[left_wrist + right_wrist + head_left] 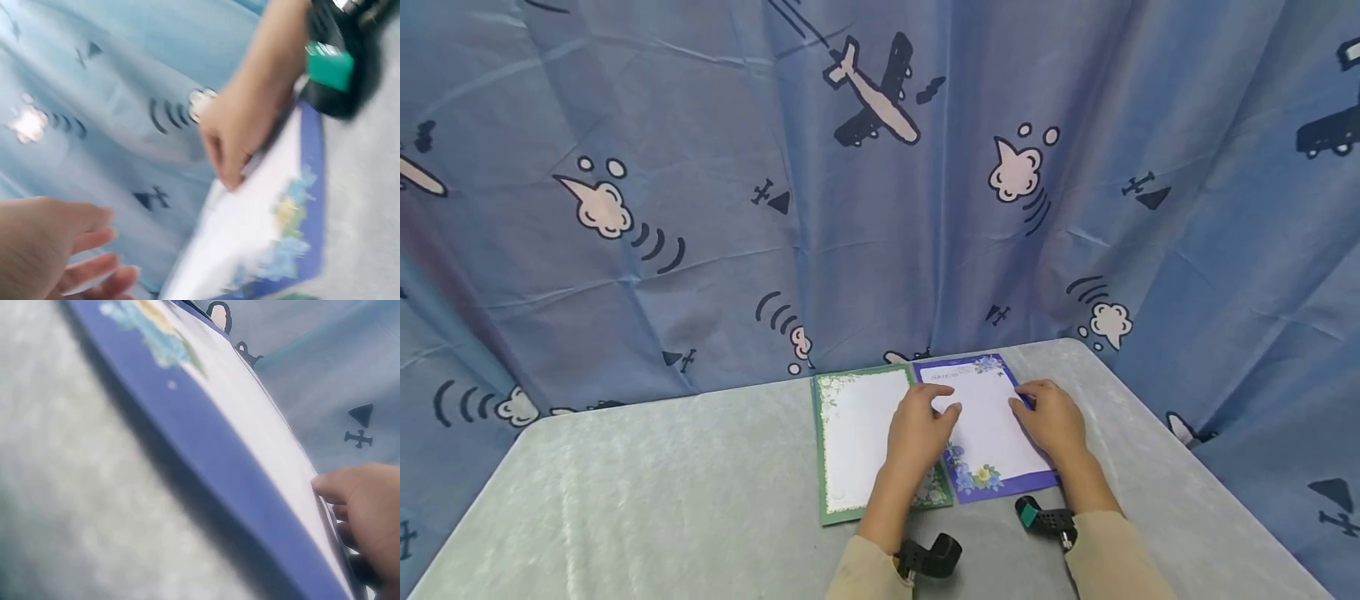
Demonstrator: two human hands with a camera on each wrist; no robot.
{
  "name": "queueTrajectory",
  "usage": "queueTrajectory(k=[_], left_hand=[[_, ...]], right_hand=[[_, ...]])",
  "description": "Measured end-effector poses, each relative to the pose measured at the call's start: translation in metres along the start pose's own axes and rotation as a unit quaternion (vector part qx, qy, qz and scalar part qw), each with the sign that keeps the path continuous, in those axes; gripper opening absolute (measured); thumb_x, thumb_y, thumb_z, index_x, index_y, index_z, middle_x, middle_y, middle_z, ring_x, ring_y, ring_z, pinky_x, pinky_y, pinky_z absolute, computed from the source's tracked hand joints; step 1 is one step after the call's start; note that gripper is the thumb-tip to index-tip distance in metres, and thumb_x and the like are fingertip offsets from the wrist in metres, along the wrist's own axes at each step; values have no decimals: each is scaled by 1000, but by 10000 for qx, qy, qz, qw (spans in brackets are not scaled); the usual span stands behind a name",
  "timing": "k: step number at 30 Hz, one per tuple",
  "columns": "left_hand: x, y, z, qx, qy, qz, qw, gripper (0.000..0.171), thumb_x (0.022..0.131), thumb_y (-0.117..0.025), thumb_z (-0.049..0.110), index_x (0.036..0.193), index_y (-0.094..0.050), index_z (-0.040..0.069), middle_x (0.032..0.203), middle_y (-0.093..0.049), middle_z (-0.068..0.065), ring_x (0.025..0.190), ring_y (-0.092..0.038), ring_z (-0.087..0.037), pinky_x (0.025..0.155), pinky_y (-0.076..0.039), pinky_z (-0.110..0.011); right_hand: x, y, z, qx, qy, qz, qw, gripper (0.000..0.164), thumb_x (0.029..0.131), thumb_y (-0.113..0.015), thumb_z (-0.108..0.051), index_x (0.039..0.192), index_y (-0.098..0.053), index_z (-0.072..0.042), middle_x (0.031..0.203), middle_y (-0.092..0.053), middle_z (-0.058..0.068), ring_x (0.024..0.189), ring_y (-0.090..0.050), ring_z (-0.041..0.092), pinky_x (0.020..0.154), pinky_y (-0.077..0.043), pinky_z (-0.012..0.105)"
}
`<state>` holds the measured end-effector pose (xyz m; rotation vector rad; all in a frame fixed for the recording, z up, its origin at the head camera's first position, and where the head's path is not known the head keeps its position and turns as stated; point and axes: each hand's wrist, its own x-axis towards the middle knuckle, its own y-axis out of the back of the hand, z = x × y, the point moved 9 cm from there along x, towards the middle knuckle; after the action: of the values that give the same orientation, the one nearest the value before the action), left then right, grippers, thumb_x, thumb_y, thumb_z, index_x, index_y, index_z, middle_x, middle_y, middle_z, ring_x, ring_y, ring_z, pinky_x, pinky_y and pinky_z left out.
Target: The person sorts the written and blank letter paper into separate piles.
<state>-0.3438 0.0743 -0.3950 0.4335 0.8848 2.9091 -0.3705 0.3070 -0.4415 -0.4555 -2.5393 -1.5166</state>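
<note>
A purple-bordered sheet of paper (981, 417) with blue flowers in its corners lies toward the right of the table. My right hand (1054, 421) pinches its right edge, thumb (331, 486) on the white face and fingers round the edge. A dark shadow runs along the sheet's border in the right wrist view. Just left of it is a green-bordered sheet (857, 442) with a floral frame, partly covered by my left hand and forearm. My left hand (922, 421) hovers where the two sheets meet, its fingers (90, 240) loosely bent and apart with nothing between them.
The table (662, 483) has a pale grey, cloth-like top with rounded far corners. Behind it hangs a blue curtain (700, 208) printed with aeroplanes and clouds. Black wrist cameras (932, 557) sit on both wrists, near the sheets' lower edges.
</note>
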Motion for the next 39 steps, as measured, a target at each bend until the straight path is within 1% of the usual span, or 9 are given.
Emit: queueTrajectory(k=[6,11,16,19,23,26,30,35,39], left_hand=[[-6,33,15,371,-258,-155,9989,25,98,-67,26,119,-74,15,110,-74,-3,70,-57,-6,59,-44,-21],[-8,67,5,851,-398,39,9956,23,98,-67,26,117,-75,16,106,-76,0,80,-66,-12,66,-50,-25],[-17,89,-19,964,-392,137,9945,22,96,-68,23,114,-76,13,109,-75,-3,84,-67,-16,67,-50,-27],[-22,98,-39,263,-168,124,9994,20,97,-68,21,112,-77,12,110,-75,-5,86,-66,-15,70,-51,-27],[-24,112,-67,-557,174,524,9969,15,96,-67,17,105,-78,12,103,-77,-4,84,-64,-13,72,-51,-25],[-25,120,-83,-418,268,902,9947,12,94,-68,13,101,-79,12,100,-77,-5,83,-64,-14,69,-50,-23],[-24,123,-100,-35,314,1082,9936,13,92,-70,11,103,-78,10,104,-75,-5,89,-66,-19,68,-49,-25],[-23,125,-118,286,314,1228,9915,22,90,-72,12,112,-76,10,111,-75,-6,100,-67,-24,80,-53,-37],[-25,127,-131,469,309,1382,9888,24,89,-73,12,113,-75,9,111,-75,-9,103,-67,-26,91,-53,-45]], right_hand=[[-1,-2,-2,-9,-9,28,10000,37,96,-65,-22,120,-69,6,128,-63,30,118,-60,48,100,-48,60],[-2,0,0,-48,34,142,9999,37,96,-64,-22,120,-69,7,127,-63,31,119,-60,49,100,-48,61],[-2,1,-1,-213,9,142,9997,38,97,-63,-21,121,-68,7,127,-62,31,118,-59,50,100,-48,62],[-1,0,-3,-323,1,154,9994,38,96,-63,-21,121,-68,7,128,-62,32,118,-59,51,99,-48,62],[-1,-2,-6,-339,22,151,9993,37,96,-63,-21,121,-68,6,128,-62,32,118,-59,51,100,-47,62],[-1,-3,-8,-297,38,106,9995,38,97,-63,-21,121,-68,7,128,-62,32,118,-59,51,100,-47,62],[-1,-4,-9,-284,-40,-9,9996,38,96,-63,-22,121,-68,7,129,-62,32,120,-58,51,101,-46,63],[-2,-2,-15,-217,-323,-272,9989,42,95,-63,-25,124,-67,6,130,-61,34,122,-55,54,102,-45,64],[-2,-1,-36,-20,-349,-552,9979,47,96,-62,-27,128,-64,7,132,-59,35,124,-53,55,103,-43,65]])
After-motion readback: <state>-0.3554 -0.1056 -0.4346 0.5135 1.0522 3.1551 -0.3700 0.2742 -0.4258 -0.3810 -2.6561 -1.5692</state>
